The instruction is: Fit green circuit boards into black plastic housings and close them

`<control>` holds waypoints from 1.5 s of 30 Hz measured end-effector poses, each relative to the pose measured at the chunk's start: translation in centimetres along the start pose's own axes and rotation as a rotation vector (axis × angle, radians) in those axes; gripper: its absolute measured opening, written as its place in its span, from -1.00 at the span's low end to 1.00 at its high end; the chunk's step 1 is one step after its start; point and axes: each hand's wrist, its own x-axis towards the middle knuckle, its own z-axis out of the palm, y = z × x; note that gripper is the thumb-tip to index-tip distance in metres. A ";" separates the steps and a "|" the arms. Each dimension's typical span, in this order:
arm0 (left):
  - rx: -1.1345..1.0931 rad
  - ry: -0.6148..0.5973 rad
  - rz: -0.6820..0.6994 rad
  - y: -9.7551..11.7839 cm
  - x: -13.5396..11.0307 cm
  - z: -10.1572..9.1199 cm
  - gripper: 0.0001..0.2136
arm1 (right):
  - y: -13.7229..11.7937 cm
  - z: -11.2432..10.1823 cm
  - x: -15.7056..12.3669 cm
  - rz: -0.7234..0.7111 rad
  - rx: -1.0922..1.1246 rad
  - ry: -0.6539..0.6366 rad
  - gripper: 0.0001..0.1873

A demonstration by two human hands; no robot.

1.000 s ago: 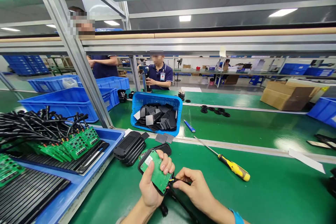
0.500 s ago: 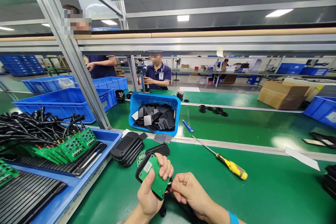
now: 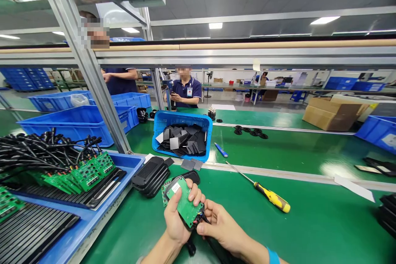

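My left hand grips a black housing with a green circuit board seated in it, thumb along the left side and fingers over the board's upper right edge. My right hand is closed at the board's lower right corner, pinching the black cable where its coloured wires meet the board. The cable hangs down between my wrists. Both hands hover low over the green belt.
A yellow-handled screwdriver lies right of my hands. Stacked black housings and a blue basket of black parts sit ahead. At left, a blue tray holds green boards and black cables. Two co-workers stand beyond the frame.
My right hand has closed in against the board's lower right corner and the cable end. The housing has tilted slightly toward me.
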 end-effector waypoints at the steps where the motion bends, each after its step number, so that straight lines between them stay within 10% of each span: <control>1: 0.005 -0.005 0.002 -0.2 -0.1 0.0 -0.78 | 0.2 0.2 -0.1 -0.006 -0.002 0.027 -0.48; 18: -0.054 0.426 -0.159 -1.9 0.2 -2.2 -0.78 | 2.3 -1.6 0.3 0.134 0.188 0.028 -0.61; 45: 0.057 0.384 -0.244 -1.0 0.7 -2.1 -0.70 | 2.0 -0.9 0.0 0.128 0.269 0.046 -0.59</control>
